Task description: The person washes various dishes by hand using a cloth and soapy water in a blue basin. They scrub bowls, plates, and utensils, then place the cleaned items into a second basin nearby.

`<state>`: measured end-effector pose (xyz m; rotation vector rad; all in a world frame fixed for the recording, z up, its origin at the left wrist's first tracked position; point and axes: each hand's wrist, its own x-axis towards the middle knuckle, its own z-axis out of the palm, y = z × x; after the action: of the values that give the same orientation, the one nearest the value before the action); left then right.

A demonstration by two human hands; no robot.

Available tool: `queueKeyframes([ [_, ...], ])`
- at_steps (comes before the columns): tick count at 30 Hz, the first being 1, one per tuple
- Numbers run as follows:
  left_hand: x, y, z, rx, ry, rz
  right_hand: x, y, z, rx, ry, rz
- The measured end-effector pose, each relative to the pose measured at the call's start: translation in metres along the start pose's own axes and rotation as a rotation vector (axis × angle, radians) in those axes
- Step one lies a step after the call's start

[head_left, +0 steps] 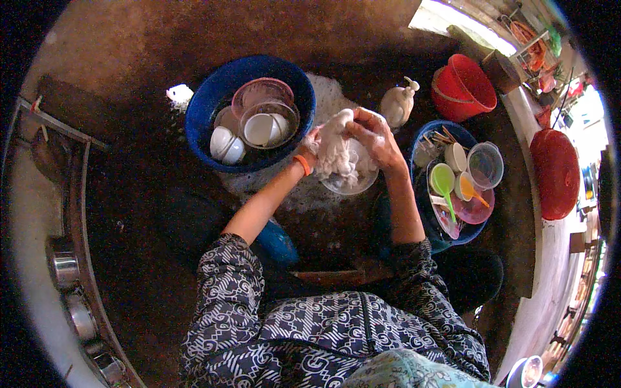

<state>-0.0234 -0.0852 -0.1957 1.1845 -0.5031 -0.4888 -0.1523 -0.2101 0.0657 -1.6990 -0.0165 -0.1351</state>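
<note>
A white, foam-covered cloth [336,143] hangs bunched between my two hands; its exact kind is hard to tell under the suds. My left hand [312,147], with an orange band at the wrist, grips its left side, and the cloth partly hides those fingers. From the right, my right hand [376,137] pinches the upper part, foam on its fingers. Below them a see-through plastic bowl [359,184] rests on the sudsy floor, and the cloth's lower end hangs over it. To the left stands a blue basin [197,103] with white bowls [226,145] and plastic bowls inside.
A second blue basin [417,139] at the right holds bowls, a green ladle [444,181] and other utensils. Beyond it are a pump bottle [396,105] and red buckets [460,90]. A red basin [555,174] leans at the far right; metal pots [65,268] line the left.
</note>
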Motion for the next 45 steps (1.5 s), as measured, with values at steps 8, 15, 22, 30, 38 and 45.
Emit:
queueKeyframes([
  [8,0.005,-0.067,0.007,0.954,0.133,-0.045,-0.015,0.082,0.028,-1.07,0.042,-0.298],
  [15,-0.027,0.008,0.059,0.319,0.004,0.145,-0.035,0.138,0.019,-0.853,0.405,0.091],
  [22,-0.034,0.111,0.088,1.068,0.207,0.705,-0.025,0.228,0.056,-0.431,0.763,0.126],
  [30,-0.028,0.068,0.054,1.031,-0.113,0.125,-0.036,0.162,0.012,-0.94,0.418,0.231],
  [38,-0.028,0.042,0.058,0.704,-0.103,0.181,-0.048,0.156,0.031,-0.555,0.56,0.234],
  [45,-0.032,0.112,0.076,0.844,0.226,0.498,-0.036,0.207,0.022,-0.596,0.04,-0.105],
])
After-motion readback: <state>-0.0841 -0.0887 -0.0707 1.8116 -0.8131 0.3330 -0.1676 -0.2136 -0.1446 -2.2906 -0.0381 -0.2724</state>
